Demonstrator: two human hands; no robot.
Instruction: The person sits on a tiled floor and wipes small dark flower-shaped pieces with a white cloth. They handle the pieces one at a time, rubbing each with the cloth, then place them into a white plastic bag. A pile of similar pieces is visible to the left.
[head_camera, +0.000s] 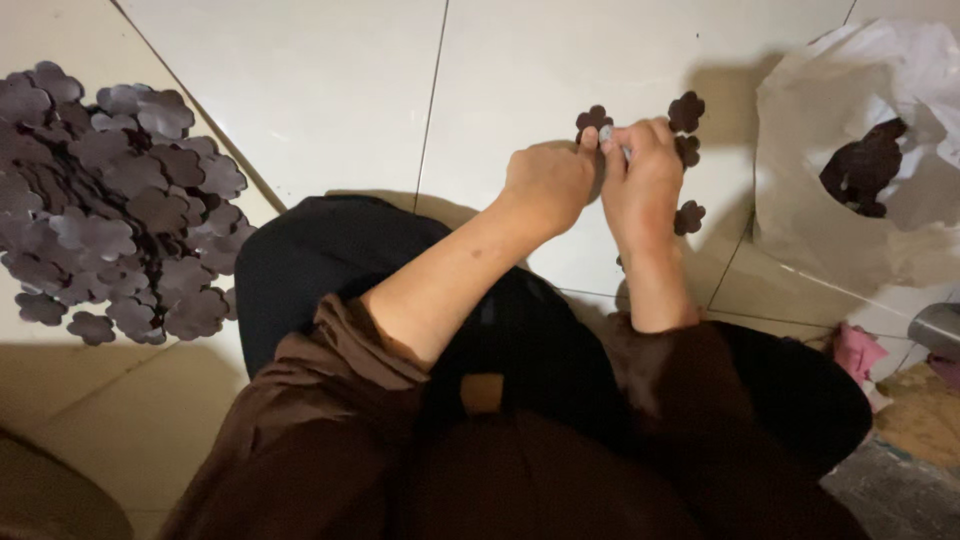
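I'm seeing dark purple-brown flower cutouts heaped at the floor's left edge, glossy cream tiles with thin dark grout lines, a white bag at right, my brown sleeves, and a pink scrap.

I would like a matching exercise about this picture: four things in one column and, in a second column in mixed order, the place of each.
Things:
1. pile of dark flower-shaped pieces
2. white plastic bag
3. pink cloth
4. small grey piece

Places:
A. pinched between the fingertips of the left hand and the right hand
B. on the floor at the far left
C. at the upper right, open, with dark pieces inside
D. at the lower right, below the bag

Pairs: 1-B, 2-C, 3-D, 4-A
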